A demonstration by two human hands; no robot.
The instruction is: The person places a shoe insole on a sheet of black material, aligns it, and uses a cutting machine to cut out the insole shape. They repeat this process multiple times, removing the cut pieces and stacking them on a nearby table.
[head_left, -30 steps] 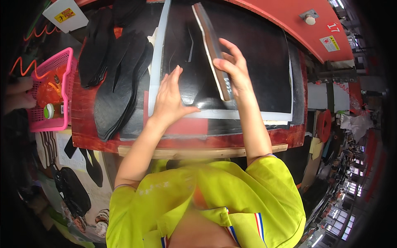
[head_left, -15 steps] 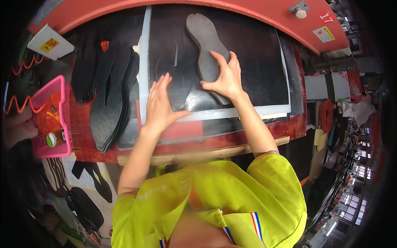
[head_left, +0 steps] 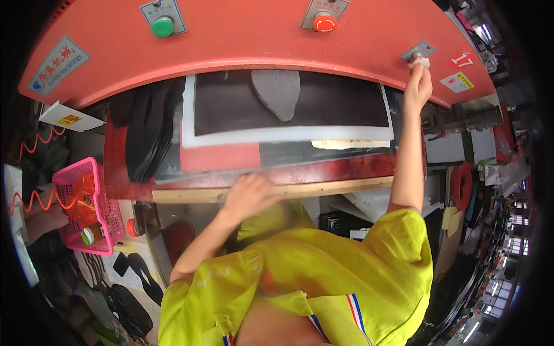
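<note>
My right hand (head_left: 418,89) reaches up to the red machine beam, its fingers closed round a small white knob (head_left: 423,61). Low at the table's front, my left hand (head_left: 248,197) lies over the pale wooden strip (head_left: 323,189); its slightly blurred fingers look spread and hold nothing. A grey shoe-sole-shaped plate (head_left: 277,92) rests on a black sheet (head_left: 340,104), apart from both hands. The beam hides the plate's far end. Beneath the sheet is a white board (head_left: 248,137), its border showing.
Across the far side runs the red beam (head_left: 231,40), with a green button (head_left: 162,27) and a red button (head_left: 325,22). Black sole-shaped pieces (head_left: 153,138) are stacked at left. A pink basket (head_left: 108,222) holds an orange bag and a jar.
My right hand has left the sole-shaped plate and gone up to the knob. My left hand has drawn back from the sheet to the front edge. The view shows more of the beam.
</note>
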